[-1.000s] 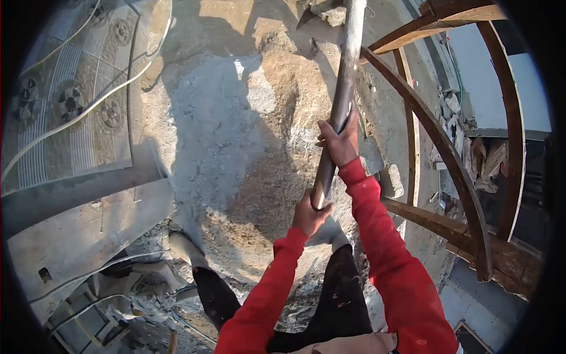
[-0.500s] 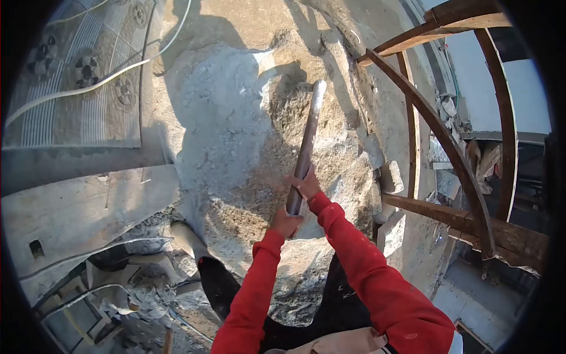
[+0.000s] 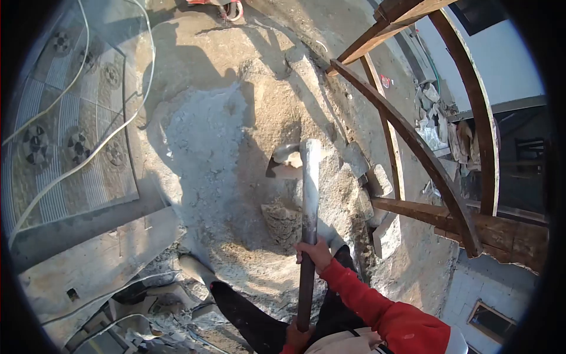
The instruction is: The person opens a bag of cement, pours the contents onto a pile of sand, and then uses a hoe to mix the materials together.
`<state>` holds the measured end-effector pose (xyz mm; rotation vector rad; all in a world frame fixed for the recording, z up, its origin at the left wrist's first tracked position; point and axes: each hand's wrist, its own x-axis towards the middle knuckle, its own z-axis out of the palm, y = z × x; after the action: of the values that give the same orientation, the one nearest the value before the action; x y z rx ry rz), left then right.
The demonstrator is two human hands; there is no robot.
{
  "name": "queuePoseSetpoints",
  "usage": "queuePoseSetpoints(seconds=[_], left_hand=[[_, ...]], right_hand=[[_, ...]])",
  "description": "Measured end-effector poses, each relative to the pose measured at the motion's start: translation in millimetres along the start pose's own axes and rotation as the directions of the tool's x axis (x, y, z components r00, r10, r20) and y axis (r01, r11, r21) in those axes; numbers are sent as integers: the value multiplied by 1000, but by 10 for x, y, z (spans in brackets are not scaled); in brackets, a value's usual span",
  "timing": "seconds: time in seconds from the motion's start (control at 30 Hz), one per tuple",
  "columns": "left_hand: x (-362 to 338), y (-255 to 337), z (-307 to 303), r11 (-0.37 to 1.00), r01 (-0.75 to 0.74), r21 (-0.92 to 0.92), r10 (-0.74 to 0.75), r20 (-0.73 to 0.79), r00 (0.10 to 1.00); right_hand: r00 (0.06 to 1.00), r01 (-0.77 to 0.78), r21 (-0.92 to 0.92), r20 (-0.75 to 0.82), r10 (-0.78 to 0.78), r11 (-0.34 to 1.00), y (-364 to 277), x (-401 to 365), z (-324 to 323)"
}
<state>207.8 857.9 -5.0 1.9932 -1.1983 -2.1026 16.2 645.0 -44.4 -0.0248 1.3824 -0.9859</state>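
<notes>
A long-handled hoe (image 3: 309, 203) runs up the middle of the view, its thick round handle dark near me and pale with dust toward the far end. A curved metal head (image 3: 287, 154) juts left from that far end, partly blurred. My right hand (image 3: 317, 255) is wrapped round the handle's middle. Down by my body, my left hand (image 3: 298, 337) grips the near end, partly cut off by the frame's bottom. Below the head is a heap of sandy rubble (image 3: 282, 221), beside pale grey powder (image 3: 206, 130). My feet straddle the heap's near side.
Wooden beams (image 3: 413, 121) form a frame on the right. Patterned panels (image 3: 88, 141) with a white cable (image 3: 106, 154) over them lie at left. Broken debris (image 3: 138, 304) fills the lower left. Concrete blocks (image 3: 379, 180) stand right of the heap. Something red (image 3: 218, 7) shows at the top.
The tool has come back and up toward me, its far end lifted off the ground heap. My left hand has dropped toward my body. The camera view has tilted upward.
</notes>
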Motion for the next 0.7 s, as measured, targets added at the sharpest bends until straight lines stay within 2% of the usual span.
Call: queuePoseSetpoints(seconds=[0.07, 0.1, 0.13, 0.17, 0.2, 0.23, 0.3, 0.33, 0.37, 0.43, 0.47, 0.5, 0.53, 0.57, 0.63, 0.67, 0.7], left_hand=[[913, 99, 409, 979, -204, -8, 203, -75, 976], [1325, 817, 402, 966, -250, -65, 249, -23, 968], [1815, 1262, 513, 925, -322, -200, 317, -58, 947], [2397, 1618, 624, 808, -522, -272, 515, -104, 851], [2720, 2242, 554, 833, -334, -441, 394, 48, 918], [3271, 2565, 585, 776, -400, -487, 487, 61, 871], [4117, 3192, 603, 707, -461, -537, 549, 6, 836], [4305, 3441, 547, 692, -309, -653, 503, 128, 855], [4492, 3394, 561, 693, -309, -651, 497, 121, 859], [4776, 3189, 605, 854, -215, -474, 342, 197, 919], [4787, 2870, 674, 880, -122, -460, 244, 216, 945], [4667, 2549, 745, 887, -43, -460, 162, 223, 961], [4383, 2271, 774, 863, -130, -487, 191, 78, 978], [4150, 2102, 694, 899, -39, -435, 124, 168, 978], [3465, 1792, 563, 907, 8, -421, 75, 180, 981], [3210, 1592, 488, 902, 24, -432, 67, 194, 979], [2975, 1386, 358, 930, -70, -360, 147, 192, 970]], right_hand=[[966, 254, -102, 68, -248, 962, -788, 409, -28], [925, 378, -155, 105, -365, 913, -1250, 634, -6], [856, 516, -199, 164, -491, 833, -1599, 991, -66], [803, 591, -287, 124, -583, 754, -1876, 1323, -88], [708, 689, -342, 131, -694, 639, -2052, 1707, -157], [698, 683, -405, 113, -708, 608, -2151, 2035, -210], [690, 672, -459, 101, -717, 581, -2148, 2616, -382], [721, 616, -546, 101, -685, 568, -2064, 2959, -527], [757, 547, -632, 95, -646, 549, -1900, 3253, -689], [806, 463, -737, 121, -579, 491, -1514, 3665, -972], [905, 331, -702, 47, -423, 630, -1232, 3531, -1013], [912, 279, -782, 34, -409, 557, -879, 3445, -1112], [913, 234, -800, -15, -407, 552, -623, 3164, -1087], [903, 243, -804, -17, -430, 543, -364, 2920, -1097], [953, 192, -711, -29, -301, 676, -94, 2295, -1006], [955, 236, -659, 20, -296, 714, -68, 1878, -874], [843, 454, -705, 140, -520, 546, 314, 1872, -936]])
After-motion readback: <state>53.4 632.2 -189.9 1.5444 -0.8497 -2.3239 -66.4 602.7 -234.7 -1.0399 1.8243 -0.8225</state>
